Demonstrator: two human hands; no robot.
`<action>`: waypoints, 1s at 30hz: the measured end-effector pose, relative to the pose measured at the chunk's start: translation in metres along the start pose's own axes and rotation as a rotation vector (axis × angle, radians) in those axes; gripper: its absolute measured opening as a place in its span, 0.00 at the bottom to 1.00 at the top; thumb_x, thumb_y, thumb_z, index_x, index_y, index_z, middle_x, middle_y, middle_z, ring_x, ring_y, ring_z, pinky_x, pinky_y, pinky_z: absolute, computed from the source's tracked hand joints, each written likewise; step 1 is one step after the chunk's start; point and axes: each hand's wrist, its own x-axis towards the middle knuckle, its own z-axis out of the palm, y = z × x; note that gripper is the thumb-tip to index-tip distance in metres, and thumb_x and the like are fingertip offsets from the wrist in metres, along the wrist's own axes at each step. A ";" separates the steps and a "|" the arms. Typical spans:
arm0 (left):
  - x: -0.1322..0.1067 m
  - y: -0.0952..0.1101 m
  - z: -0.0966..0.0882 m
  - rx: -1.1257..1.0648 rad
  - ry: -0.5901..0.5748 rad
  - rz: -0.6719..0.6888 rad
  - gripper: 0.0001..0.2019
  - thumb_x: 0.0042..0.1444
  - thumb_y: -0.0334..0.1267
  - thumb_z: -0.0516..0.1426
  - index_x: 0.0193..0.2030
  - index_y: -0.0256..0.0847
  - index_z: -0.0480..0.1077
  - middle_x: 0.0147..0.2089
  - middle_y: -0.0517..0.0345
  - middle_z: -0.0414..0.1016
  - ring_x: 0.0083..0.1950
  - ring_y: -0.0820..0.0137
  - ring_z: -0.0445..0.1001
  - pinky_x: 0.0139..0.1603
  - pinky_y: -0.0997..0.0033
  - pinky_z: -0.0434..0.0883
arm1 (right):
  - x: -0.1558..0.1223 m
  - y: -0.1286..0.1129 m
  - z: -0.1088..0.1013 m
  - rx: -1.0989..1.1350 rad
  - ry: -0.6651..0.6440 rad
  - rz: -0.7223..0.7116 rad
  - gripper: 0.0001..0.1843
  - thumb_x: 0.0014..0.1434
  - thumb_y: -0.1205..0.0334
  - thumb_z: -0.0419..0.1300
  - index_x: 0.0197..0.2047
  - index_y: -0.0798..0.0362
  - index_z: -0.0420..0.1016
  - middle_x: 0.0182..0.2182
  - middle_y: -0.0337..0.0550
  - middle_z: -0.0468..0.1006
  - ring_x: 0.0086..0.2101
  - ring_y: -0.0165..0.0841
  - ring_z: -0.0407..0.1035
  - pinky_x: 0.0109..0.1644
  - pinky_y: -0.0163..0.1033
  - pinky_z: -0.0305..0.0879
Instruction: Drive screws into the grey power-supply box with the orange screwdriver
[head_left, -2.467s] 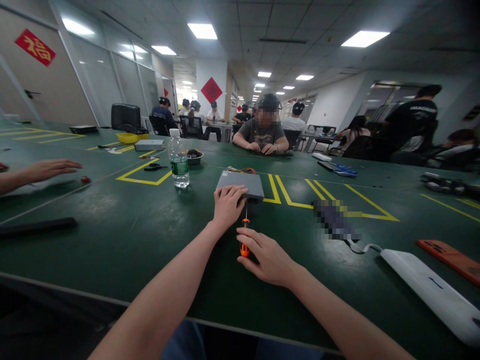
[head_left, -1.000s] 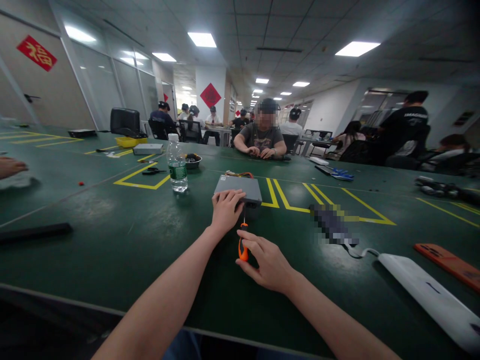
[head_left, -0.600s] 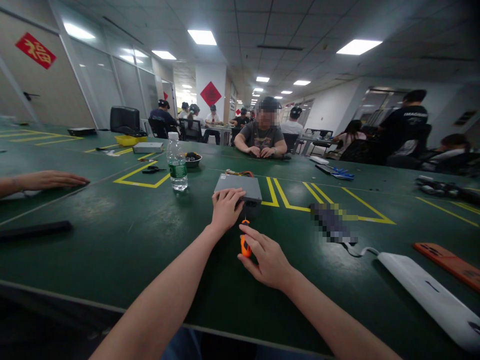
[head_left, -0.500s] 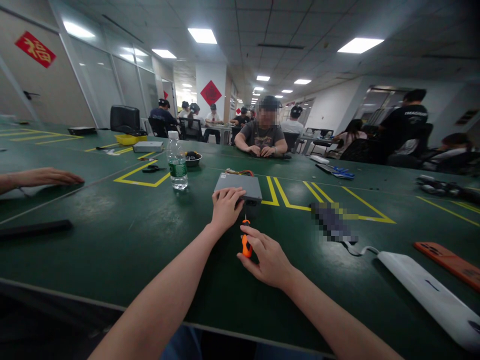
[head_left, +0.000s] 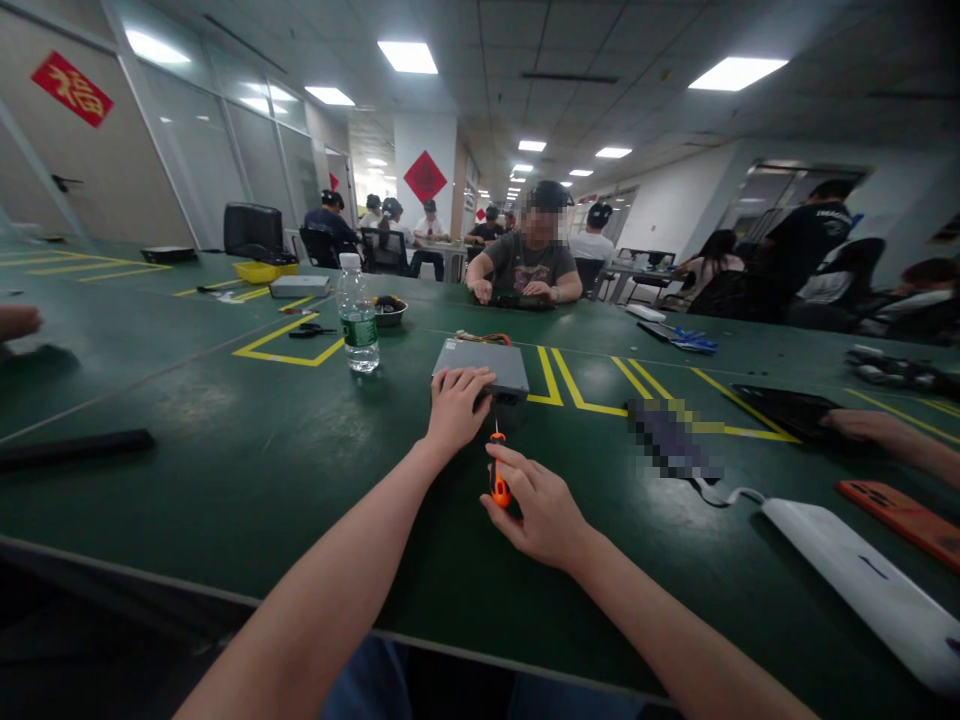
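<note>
A grey metal computer power supply point(head_left: 487, 362) lies on the green table, its bundle of coloured wires point(head_left: 484, 338) at the far side. My left hand point(head_left: 459, 405) holds it down, fingers over the top and thumb at the near face. In my right hand point(head_left: 536, 500) is an orange and black screwdriver point(head_left: 499, 482), pinched by its handle between thumb and fingers. Its thin shaft points away from me at the near face of the power supply. Whether the tip sits in a screw there is too small to tell.
A water bottle point(head_left: 359, 325) stands left of the power supply, near a metal bowl point(head_left: 390, 314). To the right lie a white power bank point(head_left: 855, 580) with a cable and an orange phone point(head_left: 900, 515). A co-worker's hand point(head_left: 874, 425) touches a dark flat object point(head_left: 787, 408).
A co-worker's hand has come in at right with a dark flat object. The neighbour's hand at left has drawn back. My hands keep their hold on the power supply and screwdriver.
</note>
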 end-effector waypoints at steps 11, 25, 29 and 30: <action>0.000 0.001 -0.001 -0.004 -0.005 -0.028 0.13 0.56 0.36 0.53 0.48 0.51 0.67 0.54 0.65 0.70 0.55 0.66 0.62 0.61 0.58 0.49 | 0.005 -0.005 -0.003 -0.032 -0.100 -0.028 0.18 0.61 0.56 0.51 0.50 0.57 0.62 0.52 0.58 0.67 0.44 0.41 0.68 0.44 0.47 0.68; 0.001 0.002 -0.001 0.002 -0.007 -0.031 0.13 0.56 0.36 0.53 0.48 0.51 0.67 0.54 0.63 0.70 0.55 0.65 0.62 0.59 0.57 0.51 | 0.006 -0.005 -0.003 -0.026 -0.117 -0.038 0.19 0.60 0.57 0.52 0.52 0.56 0.61 0.53 0.59 0.65 0.45 0.41 0.69 0.44 0.47 0.69; 0.000 0.001 0.000 0.001 0.008 -0.020 0.13 0.56 0.36 0.53 0.48 0.52 0.67 0.54 0.65 0.70 0.54 0.65 0.62 0.58 0.57 0.51 | 0.003 -0.003 0.000 -0.003 -0.037 -0.022 0.14 0.60 0.58 0.51 0.47 0.57 0.62 0.52 0.60 0.67 0.43 0.41 0.69 0.43 0.46 0.69; 0.000 0.001 0.000 -0.001 0.011 -0.017 0.13 0.56 0.36 0.53 0.48 0.52 0.66 0.54 0.65 0.70 0.54 0.65 0.62 0.58 0.57 0.51 | 0.003 -0.003 -0.001 0.006 -0.052 -0.008 0.14 0.60 0.57 0.52 0.46 0.57 0.62 0.52 0.60 0.67 0.44 0.41 0.69 0.43 0.46 0.69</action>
